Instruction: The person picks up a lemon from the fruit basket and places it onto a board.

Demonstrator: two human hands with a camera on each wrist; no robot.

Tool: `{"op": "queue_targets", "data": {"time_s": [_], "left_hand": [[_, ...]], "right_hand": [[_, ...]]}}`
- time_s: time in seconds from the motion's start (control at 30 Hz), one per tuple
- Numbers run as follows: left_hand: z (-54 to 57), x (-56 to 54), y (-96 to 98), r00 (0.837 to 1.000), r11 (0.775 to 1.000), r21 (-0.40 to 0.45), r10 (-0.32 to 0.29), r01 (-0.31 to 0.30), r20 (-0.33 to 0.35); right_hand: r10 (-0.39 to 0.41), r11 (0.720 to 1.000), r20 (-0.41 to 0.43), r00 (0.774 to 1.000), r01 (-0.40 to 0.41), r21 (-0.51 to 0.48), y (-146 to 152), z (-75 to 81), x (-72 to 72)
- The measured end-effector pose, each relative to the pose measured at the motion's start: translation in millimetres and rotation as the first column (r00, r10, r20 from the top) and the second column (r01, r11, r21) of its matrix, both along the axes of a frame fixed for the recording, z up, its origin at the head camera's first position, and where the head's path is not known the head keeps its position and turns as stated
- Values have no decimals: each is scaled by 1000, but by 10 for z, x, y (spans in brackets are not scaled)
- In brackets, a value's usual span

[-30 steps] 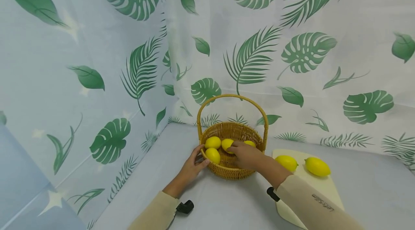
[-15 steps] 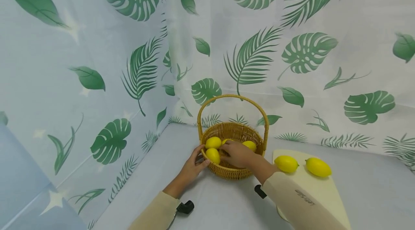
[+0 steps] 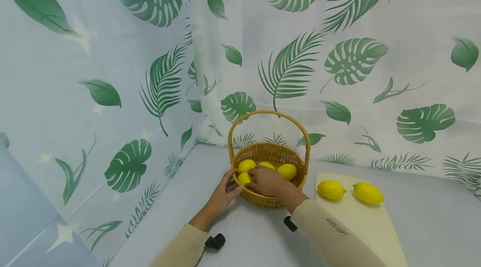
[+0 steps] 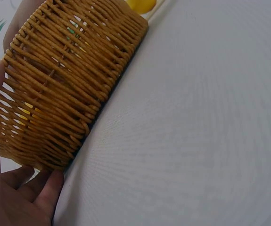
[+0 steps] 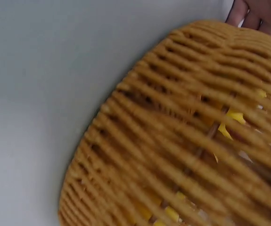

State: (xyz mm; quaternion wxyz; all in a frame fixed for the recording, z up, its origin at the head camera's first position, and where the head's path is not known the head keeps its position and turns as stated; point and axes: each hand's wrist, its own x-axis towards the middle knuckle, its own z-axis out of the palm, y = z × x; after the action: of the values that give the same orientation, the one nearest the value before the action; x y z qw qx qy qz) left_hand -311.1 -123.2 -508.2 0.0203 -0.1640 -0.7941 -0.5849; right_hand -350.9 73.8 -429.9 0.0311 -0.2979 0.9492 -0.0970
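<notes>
A round wicker basket [image 3: 264,202] with a tall arched handle stands on the table with several yellow lemons inside. My left hand [image 3: 221,196] grips its left side, thumb by the front rim and fingers against the outer wall, as the left wrist view also shows. Inside, my right hand [image 3: 268,181] has its fingers and thumb around the front-left lemon [image 3: 244,178], covering that fruit's right part. Behind it lies another lemon [image 3: 246,166]. A back lemon [image 3: 266,164] is partly hidden by the right hand, and a further lemon [image 3: 287,171] sits at the right.
To the right of the basket a cream cutting board [image 3: 360,225] lies on the pale cloth-covered table [image 3: 255,237]. It carries a left lemon [image 3: 331,190] and a right lemon [image 3: 368,193]. Leaf-printed curtains [image 3: 357,133] rise behind and at the left.
Inside the basket, my right hand has moved left from the back-middle lemon to the front-left one, uncovering the right-hand lemon. My left hand has stayed on the basket.
</notes>
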Motion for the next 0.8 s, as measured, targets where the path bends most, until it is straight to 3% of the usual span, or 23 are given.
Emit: {"op": "queue_targets", "data": {"time_s": [0.23,0.5,0.8], "left_hand": [[2,-6,-12,1000,1000,-10,-2,2,0],[-45,-24,-30,1000,1000,7,-1,1,-3],[-38,-19,-21,1000,1000,2,5,-5,-7]], "right_hand": [[-7,1000,-11,1000,7,7,-94,-22,-3],[-46,999,69,997,47,-16,-119,-38,-29],[-24,999,86,996,26,-20,-26,16,5]]}}
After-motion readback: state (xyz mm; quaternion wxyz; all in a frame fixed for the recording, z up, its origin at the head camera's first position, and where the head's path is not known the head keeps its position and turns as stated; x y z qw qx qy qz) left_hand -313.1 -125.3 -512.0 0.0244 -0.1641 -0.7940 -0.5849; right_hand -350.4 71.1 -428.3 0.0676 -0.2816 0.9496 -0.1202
